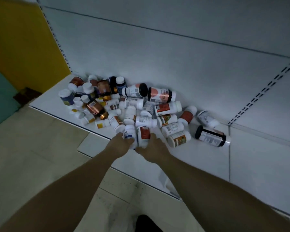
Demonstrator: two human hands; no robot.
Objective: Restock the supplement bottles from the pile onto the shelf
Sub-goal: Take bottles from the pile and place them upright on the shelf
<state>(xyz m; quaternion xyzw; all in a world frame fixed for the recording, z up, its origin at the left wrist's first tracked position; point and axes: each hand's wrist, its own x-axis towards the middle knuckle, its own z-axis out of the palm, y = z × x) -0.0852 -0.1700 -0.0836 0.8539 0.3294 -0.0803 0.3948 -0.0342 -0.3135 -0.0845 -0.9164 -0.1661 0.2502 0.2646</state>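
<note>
**Restocking barely begun**

Head view: the pile (124, 104) lies on the bottom shelf (208, 158), no bottle seemingly upright. At its near edge, left hand (120, 144) grips a blue-labelled bottle (129, 133), right hand (151, 149) a red-labelled bottle (143, 135).

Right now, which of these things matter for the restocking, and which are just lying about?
Part of the job:
- pile of bottles
- shelf
- left hand on blue-label bottle
- right hand on red-label bottle

Just lying about:
- dark box
- yellow panel

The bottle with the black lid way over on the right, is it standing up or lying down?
Lying down: the black-lidded bottle rests on its side.
</note>
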